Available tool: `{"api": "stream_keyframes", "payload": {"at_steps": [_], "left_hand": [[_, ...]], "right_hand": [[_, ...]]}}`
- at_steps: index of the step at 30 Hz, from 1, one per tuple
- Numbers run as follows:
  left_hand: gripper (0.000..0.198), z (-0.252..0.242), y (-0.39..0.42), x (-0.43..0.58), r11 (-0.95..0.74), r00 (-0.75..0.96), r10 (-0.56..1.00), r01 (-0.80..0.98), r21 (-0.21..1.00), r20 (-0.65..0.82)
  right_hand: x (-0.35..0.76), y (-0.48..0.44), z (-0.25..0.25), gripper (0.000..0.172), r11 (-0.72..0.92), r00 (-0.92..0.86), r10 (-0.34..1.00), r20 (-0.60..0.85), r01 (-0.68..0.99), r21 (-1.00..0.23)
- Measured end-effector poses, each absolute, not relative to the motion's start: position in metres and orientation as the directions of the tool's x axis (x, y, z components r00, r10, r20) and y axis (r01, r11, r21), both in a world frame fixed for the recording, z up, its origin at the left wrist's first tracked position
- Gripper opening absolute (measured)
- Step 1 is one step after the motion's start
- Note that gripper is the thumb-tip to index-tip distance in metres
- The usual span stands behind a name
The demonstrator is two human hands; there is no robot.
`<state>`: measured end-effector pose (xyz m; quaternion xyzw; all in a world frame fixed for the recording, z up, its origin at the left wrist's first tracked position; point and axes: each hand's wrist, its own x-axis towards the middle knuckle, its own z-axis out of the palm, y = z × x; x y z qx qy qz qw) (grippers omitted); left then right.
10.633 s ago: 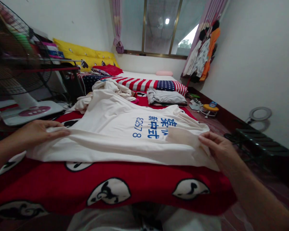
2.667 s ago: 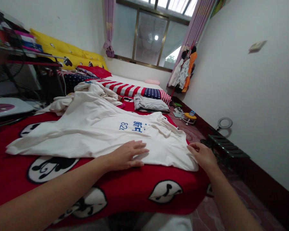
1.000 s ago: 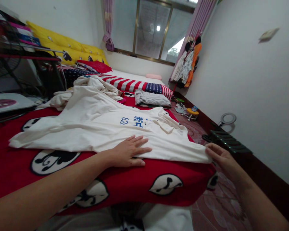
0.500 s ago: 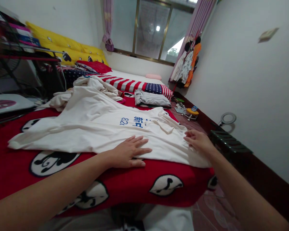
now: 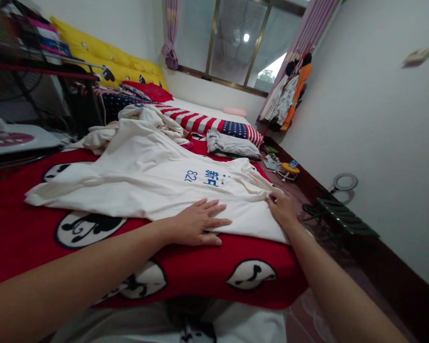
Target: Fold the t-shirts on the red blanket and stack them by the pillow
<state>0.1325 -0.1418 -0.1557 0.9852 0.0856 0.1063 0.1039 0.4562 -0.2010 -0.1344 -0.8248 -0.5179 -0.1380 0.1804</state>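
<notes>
A white T-shirt [image 5: 157,183] with blue print lies spread over a red patterned blanket [image 5: 196,267], its surface wrinkled. My left hand [image 5: 198,223] rests flat on the shirt's near edge, fingers spread. At the shirt's right end, my right hand [image 5: 281,206] pinches a bit of its fabric between thumb and fingers. The fingertips of the right hand are partly hidden by the cloth.
Beyond the shirt lie a heap of pale clothes [image 5: 152,121] and a folded grey garment [image 5: 232,144]. A fan base [image 5: 14,138] stands at the left. On the right are a yellow stool [image 5: 289,168] and a dark green slatted bench [image 5: 345,216].
My right hand has moved a little left and gripped the shirt's fabric, drawing its right end inward. My left hand stays flat on the shirt. The view has turned slightly.
</notes>
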Motion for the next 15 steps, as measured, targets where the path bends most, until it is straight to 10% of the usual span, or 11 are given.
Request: {"api": "stream_keyframes", "payload": {"at_steps": [11, 15], "left_hand": [[0.062, -0.155, -0.142, 0.132, -0.966, 0.963, 0.185, 0.143, 0.214, 0.195], [0.062, -0.157, -0.142, 0.131, -0.966, 0.961, 0.181, 0.134, 0.223, 0.210]], "right_hand": [[0.415, -0.173, -0.108, 0.042, -0.427, 0.433, 0.868, 0.245, 0.901, -0.079], [0.415, -0.153, -0.106, 0.020, -0.432, 0.439, 0.875, 0.206, 0.898, -0.080]]}}
